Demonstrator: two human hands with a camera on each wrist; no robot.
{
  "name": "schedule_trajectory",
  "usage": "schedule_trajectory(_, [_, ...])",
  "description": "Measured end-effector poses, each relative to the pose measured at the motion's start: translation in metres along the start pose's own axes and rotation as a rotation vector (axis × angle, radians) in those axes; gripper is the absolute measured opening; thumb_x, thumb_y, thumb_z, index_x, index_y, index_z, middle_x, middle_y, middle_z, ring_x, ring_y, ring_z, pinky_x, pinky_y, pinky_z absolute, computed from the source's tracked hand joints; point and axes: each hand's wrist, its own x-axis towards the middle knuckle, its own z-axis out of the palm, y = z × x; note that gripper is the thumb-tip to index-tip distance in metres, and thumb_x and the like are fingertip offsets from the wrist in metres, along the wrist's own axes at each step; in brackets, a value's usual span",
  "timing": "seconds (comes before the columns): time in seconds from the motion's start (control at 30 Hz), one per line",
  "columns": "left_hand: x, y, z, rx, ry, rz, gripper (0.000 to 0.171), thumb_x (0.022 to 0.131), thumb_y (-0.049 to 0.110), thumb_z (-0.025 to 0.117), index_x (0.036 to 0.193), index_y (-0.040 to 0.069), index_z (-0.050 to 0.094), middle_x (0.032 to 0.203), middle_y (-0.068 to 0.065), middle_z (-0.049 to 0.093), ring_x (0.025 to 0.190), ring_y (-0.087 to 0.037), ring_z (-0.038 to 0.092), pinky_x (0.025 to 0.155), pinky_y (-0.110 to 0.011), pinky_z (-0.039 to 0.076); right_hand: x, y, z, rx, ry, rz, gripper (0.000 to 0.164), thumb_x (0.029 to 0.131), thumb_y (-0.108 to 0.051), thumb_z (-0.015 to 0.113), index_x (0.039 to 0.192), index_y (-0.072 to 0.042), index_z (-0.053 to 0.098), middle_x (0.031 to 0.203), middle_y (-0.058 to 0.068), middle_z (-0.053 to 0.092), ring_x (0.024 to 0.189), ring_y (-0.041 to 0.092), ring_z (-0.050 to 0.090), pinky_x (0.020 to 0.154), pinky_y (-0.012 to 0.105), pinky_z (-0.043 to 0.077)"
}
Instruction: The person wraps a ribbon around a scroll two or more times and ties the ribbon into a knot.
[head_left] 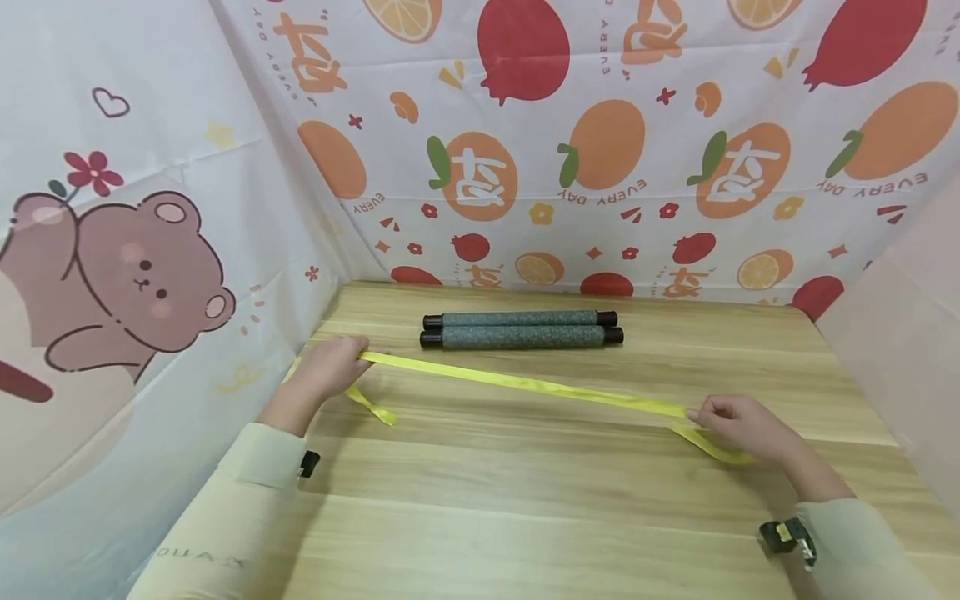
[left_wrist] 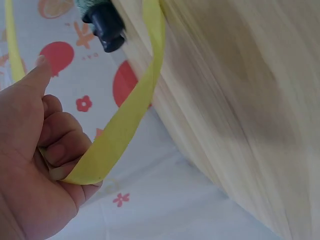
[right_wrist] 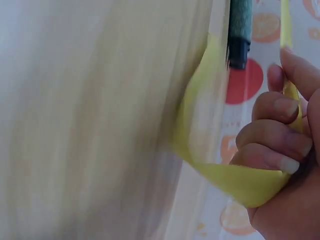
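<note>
Sleeves [head_left: 217,521] lie nearest; beyond, the left hand [head_left: 326,368] and right hand [head_left: 750,428] curl their fingers [left_wrist: 62,127] around the ribbon [head_left: 525,383], stretched above the tabletop [head_left: 480,517] near 2 rods [head_left: 525,337]. With uneven pull, the ribbon may slip.

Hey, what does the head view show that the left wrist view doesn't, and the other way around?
Head view only: the right hand and the bear print. Left wrist view only: the curled fingertips of the left hand. Both: that hand, the yellow ribbon, a green roll's black end, the fruit-print cloth and the wooden table.
</note>
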Motion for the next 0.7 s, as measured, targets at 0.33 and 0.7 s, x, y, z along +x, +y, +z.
schedule_trajectory(0.33, [-0.007,-0.022,-0.003,0.065,0.057,0.011,0.012,0.089,0.015,0.061,0.082,0.006,0.056,0.067,-0.006,0.057,0.059,-0.022,0.053,0.053,-0.04,0.044,-0.009,0.029,-0.037,-0.074,-0.047,0.11,0.038,0.093,-0.043,0.054,0.08,-0.009,0.066,0.063,-0.002,0.047,0.058,0.008,0.043,0.053,0.026,0.04])
schedule_trajectory(0.7, [-0.014,-0.043,0.003,0.085,0.116,0.033,0.007,0.089,0.01,0.06,0.088,0.006,0.054,0.076,-0.015,0.063,0.068,-0.034,0.061,0.056,-0.048,0.046,-0.02,0.057,-0.059,-0.084,-0.113,0.255,0.045,0.094,-0.047,0.052,0.082,-0.005,0.065,0.063,-0.001,0.044,0.062,0.009,0.044,0.055,0.025,0.037])
